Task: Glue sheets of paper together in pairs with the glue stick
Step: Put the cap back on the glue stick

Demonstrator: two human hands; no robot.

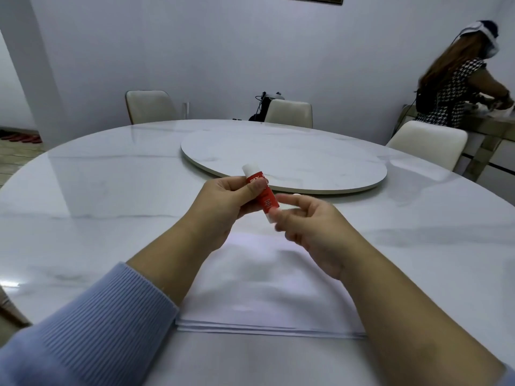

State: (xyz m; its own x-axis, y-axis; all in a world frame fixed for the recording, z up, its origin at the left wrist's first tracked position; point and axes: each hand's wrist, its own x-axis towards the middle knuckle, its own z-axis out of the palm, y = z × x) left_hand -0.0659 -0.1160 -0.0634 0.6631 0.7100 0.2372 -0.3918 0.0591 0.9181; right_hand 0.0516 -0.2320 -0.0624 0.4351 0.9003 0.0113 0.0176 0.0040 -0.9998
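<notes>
The left hand (pixel 223 199) grips the glue stick (pixel 260 190) round its red middle, held in the air above the far edge of the stack of paper (pixel 267 285), which lies at the near edge of the surface (pixel 97 174). The right hand (pixel 309 227) has its blurred fingertips (pixel 281 215) curled at the stick's lower white end; whether they truly pinch it cannot be told. The likely risk is a slip: the tube is small, smooth plastic, and a twist or pull at 1 end against a light grip could send it or its cap rolling across the polished surface toward the raised round turntable (pixel 284 160). Too much glue wound out could also smear or snap. The paper looks thin, matte and white, several sheets with edges slightly fanned, so dragging glue across the top one may shift or wrinkle it unless it is held flat. The surface is glossy, marble-patterned and round-edged.
</notes>
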